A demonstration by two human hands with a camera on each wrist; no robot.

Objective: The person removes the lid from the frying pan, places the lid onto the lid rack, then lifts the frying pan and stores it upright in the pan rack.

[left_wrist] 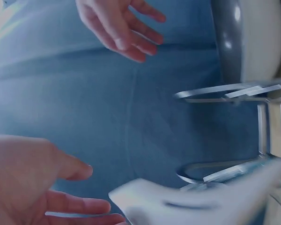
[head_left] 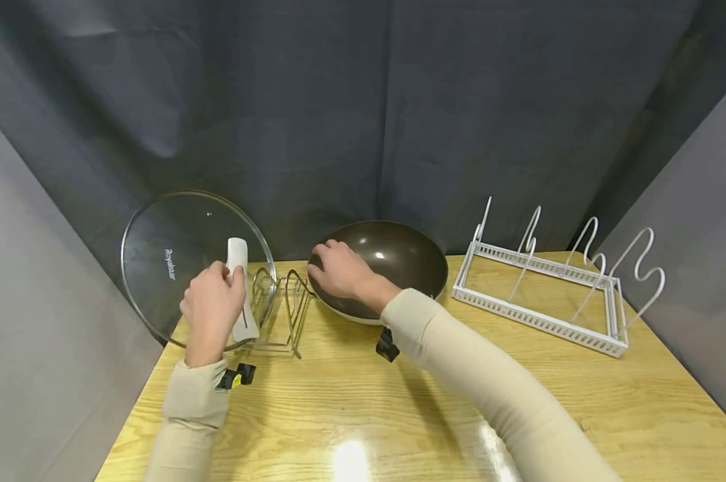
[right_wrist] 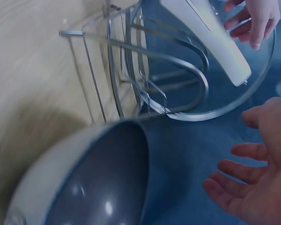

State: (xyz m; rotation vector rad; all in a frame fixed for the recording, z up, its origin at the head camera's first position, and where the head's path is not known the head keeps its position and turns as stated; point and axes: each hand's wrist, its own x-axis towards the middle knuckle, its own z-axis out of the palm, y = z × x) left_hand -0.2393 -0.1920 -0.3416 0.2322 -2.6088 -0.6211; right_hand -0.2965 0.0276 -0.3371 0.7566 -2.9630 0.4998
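Note:
A large glass lid (head_left: pixel 176 294) with a metal rim and a white handle (head_left: pixel 237 253) stands upright in a small wire rack (head_left: pixel 296 351). Beside the handle is my left hand (head_left: pixel 209 304); its thumb and fingers are spread apart in the left wrist view, not wrapped round the handle (left_wrist: pixel 178 206). To the right of the rack sits a dark-lined wok (head_left: pixel 405 261) with a pale outside, tipped toward me. My right hand (head_left: pixel 343 271) hovers over the wok's left side, fingers loosely bent and holding nothing. In the right wrist view it is apart from the wok (right_wrist: pixel 107 183).
A white rack (head_left: pixel 538 323) with several curved dividers stands on the right of the wooden table (head_left: pixel 314 415). Dark curtain (head_left: pixel 350 120) hangs behind the table, and grey panels (head_left: pixel 31 321) flank it.

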